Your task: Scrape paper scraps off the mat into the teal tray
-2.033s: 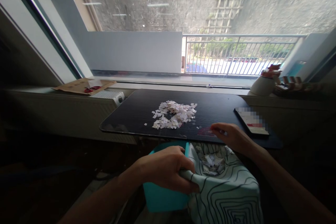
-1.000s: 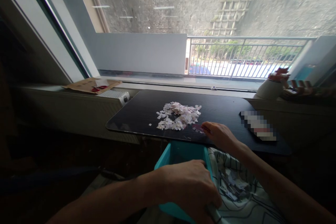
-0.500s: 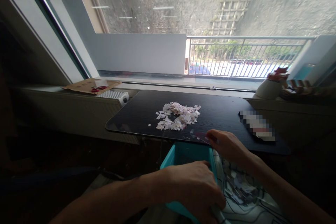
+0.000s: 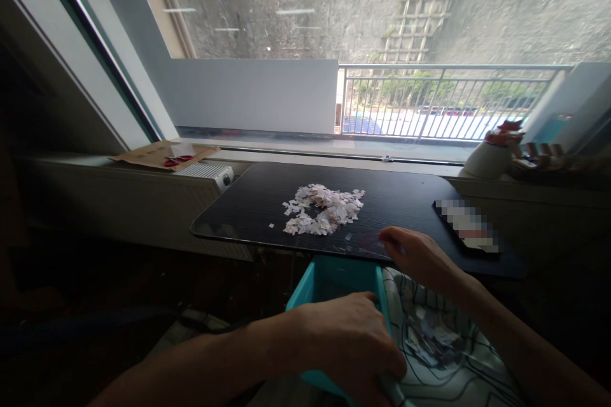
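Note:
A heap of small white paper scraps point(image 4: 323, 208) lies on the black table point(image 4: 248, 203). My right hand point(image 4: 416, 255) rests at the table's near edge, fingers closed on a thin reddish card point(image 4: 370, 244) beside a few stray scraps. Below the edge, my left hand point(image 4: 351, 343) grips the rim of a teal bin point(image 4: 329, 276) together with its patterned cloth liner point(image 4: 458, 362). More paper scraps point(image 4: 429, 334) lie inside the liner.
A phone-like flat object point(image 4: 465, 226) lies on the table's right side. A white pot point(image 4: 487, 156) and wooden items stand on the sill at right. Cardboard with red scissors point(image 4: 165, 154) and a white device point(image 4: 205, 172) sit at left. A window runs behind the table.
My right hand reached in to the heap, then drew back with the card to the table's near edge. My left hand kept its grip on the bin and liner.

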The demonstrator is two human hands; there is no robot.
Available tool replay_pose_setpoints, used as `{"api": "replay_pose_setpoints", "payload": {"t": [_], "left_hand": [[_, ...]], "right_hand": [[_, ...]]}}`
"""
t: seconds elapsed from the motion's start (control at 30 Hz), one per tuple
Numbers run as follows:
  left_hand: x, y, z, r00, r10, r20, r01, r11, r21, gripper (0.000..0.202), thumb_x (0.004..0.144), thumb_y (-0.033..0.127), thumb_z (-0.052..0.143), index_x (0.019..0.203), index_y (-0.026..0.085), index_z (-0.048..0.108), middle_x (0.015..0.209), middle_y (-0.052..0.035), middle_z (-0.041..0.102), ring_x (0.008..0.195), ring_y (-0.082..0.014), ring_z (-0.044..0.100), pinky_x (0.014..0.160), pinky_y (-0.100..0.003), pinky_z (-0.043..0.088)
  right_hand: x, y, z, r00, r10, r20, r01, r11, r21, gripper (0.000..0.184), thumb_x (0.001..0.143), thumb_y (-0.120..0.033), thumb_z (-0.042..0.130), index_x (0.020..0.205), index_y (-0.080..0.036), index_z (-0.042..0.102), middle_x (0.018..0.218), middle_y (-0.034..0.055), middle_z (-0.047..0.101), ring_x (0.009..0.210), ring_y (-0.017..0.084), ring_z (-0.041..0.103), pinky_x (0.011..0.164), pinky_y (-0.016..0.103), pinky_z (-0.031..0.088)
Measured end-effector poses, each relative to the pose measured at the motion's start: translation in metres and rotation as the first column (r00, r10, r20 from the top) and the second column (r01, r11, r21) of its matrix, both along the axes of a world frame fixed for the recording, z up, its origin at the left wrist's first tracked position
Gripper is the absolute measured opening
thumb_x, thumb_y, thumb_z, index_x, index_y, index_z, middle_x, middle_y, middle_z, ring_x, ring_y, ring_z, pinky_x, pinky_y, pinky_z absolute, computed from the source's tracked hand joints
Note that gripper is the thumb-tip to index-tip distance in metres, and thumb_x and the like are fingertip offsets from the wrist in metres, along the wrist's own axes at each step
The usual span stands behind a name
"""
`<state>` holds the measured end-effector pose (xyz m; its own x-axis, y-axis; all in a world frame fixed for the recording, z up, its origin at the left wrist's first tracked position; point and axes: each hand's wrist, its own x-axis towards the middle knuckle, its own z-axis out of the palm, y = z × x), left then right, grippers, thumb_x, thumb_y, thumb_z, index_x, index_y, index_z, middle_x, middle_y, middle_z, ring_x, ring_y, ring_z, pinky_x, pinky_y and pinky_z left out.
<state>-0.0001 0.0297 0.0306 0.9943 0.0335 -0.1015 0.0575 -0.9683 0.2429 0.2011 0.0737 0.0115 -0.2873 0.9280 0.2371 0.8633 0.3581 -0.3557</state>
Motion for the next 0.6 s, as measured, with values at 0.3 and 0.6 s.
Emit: {"api": "replay_pose_setpoints", "payload": {"t": [0.3,0.6], "left_hand": [[0.001,0.0,0.003,1.0,0.017,-0.023,-0.017,1.0,-0.003,0.03,0.075,0.052,0.078,0.074,0.023,0.068,0.045,0.0079,0.049,0.052,-0.0175,0.054,0.085,-0.038,0.038],[-0.001,0.0,0.002,1.0,0.021,-0.01,-0.021,1.0,-0.006,0.031,0.074,0.051,0.079,0.074,0.023,0.068,0.047,0.0078,0.05,0.051,-0.0165,0.052,0.08,-0.038,0.038]], "right_hand": [[-0.003,0.008,-0.001,0.997,0.039,-0.061,-0.042,0.998,-0.053,0.022,0.091,-0.026,0.045,0.098,-0.018,0.065,0.086,0.006,0.072,0.073,0.018,0.065,0.065,0.027,0.044],[-0.017,0.042,-0.008,0.998,0.037,-0.054,-0.038,0.999,-0.011,0.024,0.09,-0.025,0.047,0.098,-0.016,0.067,0.087,0.0088,0.073,0.073,0.021,0.065,0.065,0.029,0.043]]}}
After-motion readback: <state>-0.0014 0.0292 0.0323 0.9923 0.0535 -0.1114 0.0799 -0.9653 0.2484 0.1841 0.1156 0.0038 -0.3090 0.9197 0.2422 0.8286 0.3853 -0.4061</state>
